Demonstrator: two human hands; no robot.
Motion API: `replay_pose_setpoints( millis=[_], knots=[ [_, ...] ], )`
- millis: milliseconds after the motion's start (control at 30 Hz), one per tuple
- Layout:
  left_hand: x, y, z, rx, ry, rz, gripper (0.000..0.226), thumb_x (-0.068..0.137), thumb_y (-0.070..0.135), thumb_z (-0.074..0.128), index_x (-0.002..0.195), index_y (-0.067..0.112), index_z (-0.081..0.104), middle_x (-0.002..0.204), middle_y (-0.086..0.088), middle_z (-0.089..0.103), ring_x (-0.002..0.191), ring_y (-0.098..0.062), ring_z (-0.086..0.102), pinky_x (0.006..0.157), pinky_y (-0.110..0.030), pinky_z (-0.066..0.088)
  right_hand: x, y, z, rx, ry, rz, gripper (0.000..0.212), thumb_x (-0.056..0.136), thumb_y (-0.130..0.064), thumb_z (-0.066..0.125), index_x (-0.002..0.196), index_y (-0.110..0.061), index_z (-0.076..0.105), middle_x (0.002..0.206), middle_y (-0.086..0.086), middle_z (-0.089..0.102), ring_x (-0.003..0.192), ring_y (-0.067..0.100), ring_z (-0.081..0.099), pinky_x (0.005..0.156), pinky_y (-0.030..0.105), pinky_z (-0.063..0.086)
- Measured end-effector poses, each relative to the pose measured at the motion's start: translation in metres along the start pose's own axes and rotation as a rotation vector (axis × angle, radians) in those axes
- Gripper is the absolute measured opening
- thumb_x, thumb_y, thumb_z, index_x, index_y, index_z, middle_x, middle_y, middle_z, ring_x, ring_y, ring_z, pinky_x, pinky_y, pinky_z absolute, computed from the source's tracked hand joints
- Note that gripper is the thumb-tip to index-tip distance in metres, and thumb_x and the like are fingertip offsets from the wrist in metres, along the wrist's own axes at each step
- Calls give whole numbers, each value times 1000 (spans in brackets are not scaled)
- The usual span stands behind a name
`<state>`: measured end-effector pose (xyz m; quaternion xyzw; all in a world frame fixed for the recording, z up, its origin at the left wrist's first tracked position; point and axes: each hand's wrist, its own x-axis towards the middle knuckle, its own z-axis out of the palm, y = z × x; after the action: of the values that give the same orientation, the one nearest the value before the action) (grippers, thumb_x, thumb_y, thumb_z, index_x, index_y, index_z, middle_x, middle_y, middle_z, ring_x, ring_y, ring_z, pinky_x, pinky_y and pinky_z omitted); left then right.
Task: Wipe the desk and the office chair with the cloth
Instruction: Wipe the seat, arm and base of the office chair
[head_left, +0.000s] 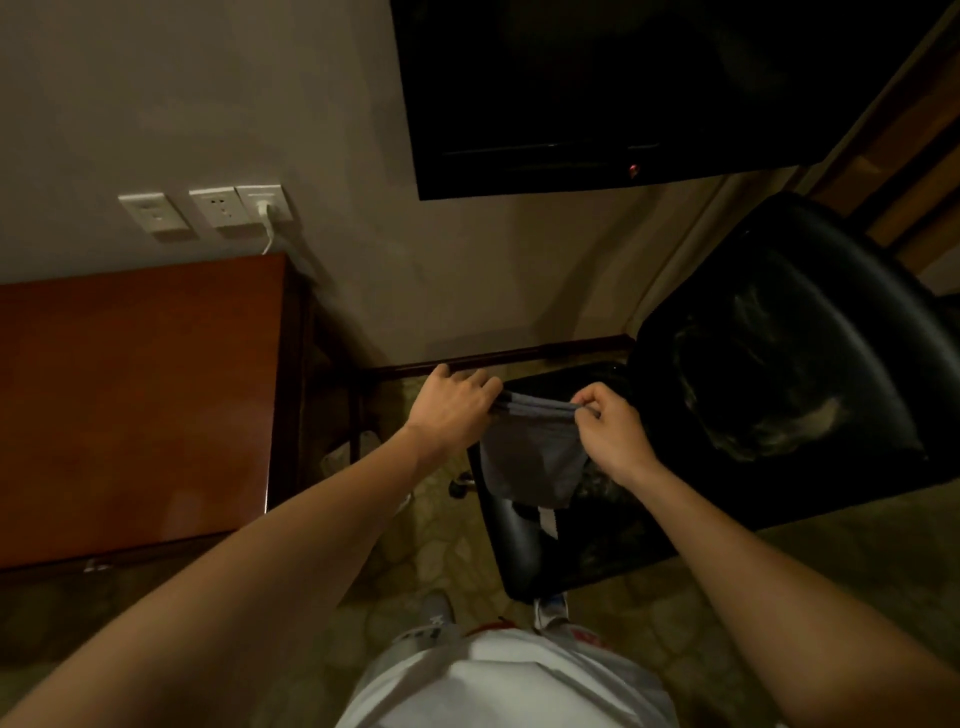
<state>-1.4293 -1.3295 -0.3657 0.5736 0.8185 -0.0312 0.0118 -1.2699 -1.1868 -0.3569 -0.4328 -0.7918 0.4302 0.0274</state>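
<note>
A grey cloth (535, 457) hangs between my hands above the seat of the black office chair (779, 374). My left hand (452, 405) pinches its top left edge and my right hand (613, 426) pinches its top right edge, so the top edge is stretched flat. The cloth's lower part droops in folds over the chair seat. The reddish-brown wooden desk (135, 405) stands to the left, apart from both hands.
A dark TV screen (597, 88) hangs on the wall above the chair. Wall sockets (218, 208) with a white plug sit above the desk's back edge. A dark skirting board (519, 356) runs along the wall. My shoes (550, 608) stand on patterned floor.
</note>
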Motion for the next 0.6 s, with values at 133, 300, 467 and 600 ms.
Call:
replay_pose_setpoints(
  millis=[133,300,467,600],
  knots=[
    [21,9,2,-55,-54,-94,30,98,40,50,120,21,51,118,-1,59,103,-23,62,71,-33,38,25,4,-12,-27,-47,-23,13,101,-12,45,97,-16,57,79,4,59,66,17,55,56,30,42],
    [35,29,9,-88,-54,-169,28,98,44,48,117,25,51,110,3,60,94,-22,64,68,-34,42,52,19,-33,-41,-147,-46,13,101,-14,46,96,-18,57,77,4,61,63,18,56,55,31,43],
    [46,46,14,-97,-45,-231,24,98,41,44,114,25,54,106,3,61,92,-23,65,76,-38,49,75,30,-50,-67,-230,-91,13,101,-12,47,95,-17,57,77,1,57,62,14,52,53,26,38],
    [43,59,13,-127,-35,-263,22,100,39,45,113,26,55,103,4,62,91,-21,64,77,-37,45,77,36,-59,-74,-260,-102,12,101,-11,48,97,-17,58,79,1,57,67,15,54,55,25,39]
  ],
)
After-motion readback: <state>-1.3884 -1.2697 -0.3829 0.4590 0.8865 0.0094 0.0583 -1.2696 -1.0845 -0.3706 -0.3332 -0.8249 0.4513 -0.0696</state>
